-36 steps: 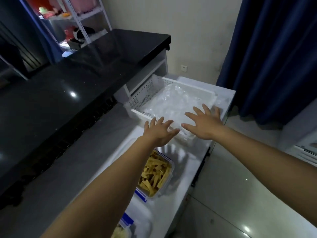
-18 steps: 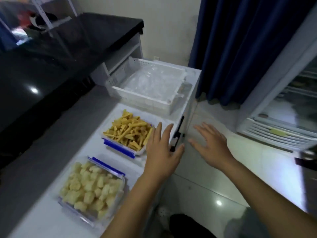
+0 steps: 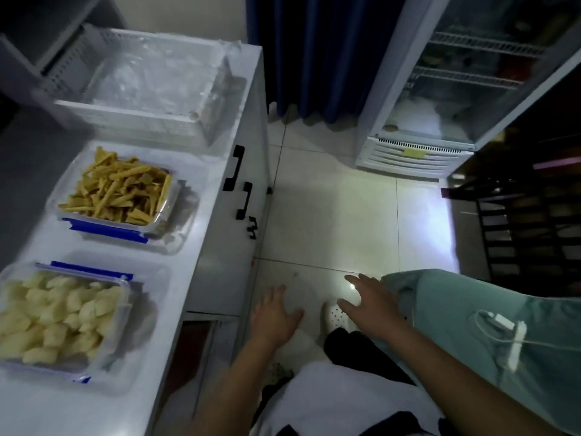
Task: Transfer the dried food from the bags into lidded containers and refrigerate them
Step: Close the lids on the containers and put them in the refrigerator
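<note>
Dried food already fills two clear containers on the white worktop (image 3: 201, 247): yellow strips in the far container (image 3: 118, 196), pale chunks in the near container (image 3: 59, 319). I judge the filling done; whether the lids are closed I cannot tell, and the refrigerating is left. The left hand (image 3: 273, 316) and right hand (image 3: 367, 306) hover over the floor, fingers spread, holding nothing, well apart from both containers. The glass-door fridge (image 3: 446, 99) stands beyond them.

We see a pale tiled floor (image 3: 330, 215) with a bright glare, a dark blue curtain (image 3: 314, 51) against the wall, and — at left — a white cabinet (image 3: 232, 234) with black handles.
</note>
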Demonstrator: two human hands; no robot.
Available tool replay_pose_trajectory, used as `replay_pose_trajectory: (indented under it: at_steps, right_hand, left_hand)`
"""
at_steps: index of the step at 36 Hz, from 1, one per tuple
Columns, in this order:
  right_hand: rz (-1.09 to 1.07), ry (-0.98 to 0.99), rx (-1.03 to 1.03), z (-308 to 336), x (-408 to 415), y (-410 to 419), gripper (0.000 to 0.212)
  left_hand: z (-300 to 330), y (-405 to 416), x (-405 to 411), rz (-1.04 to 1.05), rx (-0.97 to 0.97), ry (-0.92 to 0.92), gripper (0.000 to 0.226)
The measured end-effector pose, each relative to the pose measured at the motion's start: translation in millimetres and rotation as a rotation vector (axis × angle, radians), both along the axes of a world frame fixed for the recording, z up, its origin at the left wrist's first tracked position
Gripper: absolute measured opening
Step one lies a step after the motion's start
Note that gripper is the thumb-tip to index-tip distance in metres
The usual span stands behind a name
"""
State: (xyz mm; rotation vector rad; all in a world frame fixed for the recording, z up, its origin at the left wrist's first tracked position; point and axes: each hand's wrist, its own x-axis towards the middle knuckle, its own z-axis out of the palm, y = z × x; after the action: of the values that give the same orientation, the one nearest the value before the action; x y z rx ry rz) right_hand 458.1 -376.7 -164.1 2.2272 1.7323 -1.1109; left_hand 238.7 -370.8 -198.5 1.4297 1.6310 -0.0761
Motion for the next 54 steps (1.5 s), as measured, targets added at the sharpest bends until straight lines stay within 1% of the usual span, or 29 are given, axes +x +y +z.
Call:
replay_pose_trajectory:
  at_steps: [6,10,11,15,17,19,23,25,29,31,33,36,40,42,46,48,51,54]
  right_hand:
    - [0.030,0.024,-0.083,-28,39,16,0.062]
    - [0.046,0.072,-0.165,-61,66,30,0.050]
    - [0.052,0.074,-0.192,-73,72,35,0.051]
    - [0.106,0.054,-0.283,-128,89,58,0.064]
    - [0.136,0.037,-0.327,-160,95,69,0.067]
    - [0.156,0.013,-0.354,-191,99,79,0.070]
    - [0.201,-0.004,-0.370,-258,106,100,0.067]
    - [0.244,-0.034,-0.362,-296,110,111,0.064]
    - [0.296,-0.080,-0.412,-384,115,125,0.068]
    - [0.277,-0.072,-0.448,-430,117,128,0.068]
    - [0.255,-0.054,-0.477,-477,118,127,0.068]
    - [0.242,-0.028,-0.483,-540,118,123,0.070]
    - [0.268,-0.028,-0.445,-603,122,121,0.072]
    - [0.270,-0.011,-0.425,-628,124,123,0.072]
    - [0.239,0.021,-0.424,-665,129,130,0.071]
    - [0.203,0.028,-0.424,-676,131,130,0.070]
    - [0.141,0.043,-0.426,-682,134,128,0.069]
    - [0.120,0.047,-0.440,-673,136,125,0.071]
  left_hand:
    - [-30,22,29,-0.011,-0.067,0.077,0.075]
    - [-60,33,51,0.069,-0.155,0.110,0.072]
    - [-70,36,57,0.086,-0.176,0.122,0.071]
    - [-114,50,73,0.162,-0.268,0.143,0.064]
    - [-139,57,80,0.159,-0.284,0.145,0.061]
    - [-167,64,85,0.112,-0.286,0.145,0.058]
    - [-234,88,95,0.100,-0.340,0.165,0.063]
    - [-276,96,99,0.050,-0.351,0.160,0.063]
    - [-375,115,104,-0.063,-0.385,0.168,0.051]
    - [-432,126,103,-0.116,-0.412,0.163,0.054]
    - [-491,136,100,-0.117,-0.437,0.190,0.057]
    - [-570,151,101,-0.024,-0.441,0.234,0.063]
    - [-657,171,114,0.064,-0.362,0.233,0.070]
    - [-693,184,124,0.184,-0.306,0.211,0.073]
    - [-745,207,142,0.540,-0.255,0.175,0.075]
    - [-763,212,146,0.616,-0.250,0.204,0.068]
    - [-776,211,148,0.595,-0.210,0.265,0.044]
    - [-766,202,149,0.590,-0.153,0.236,0.023]
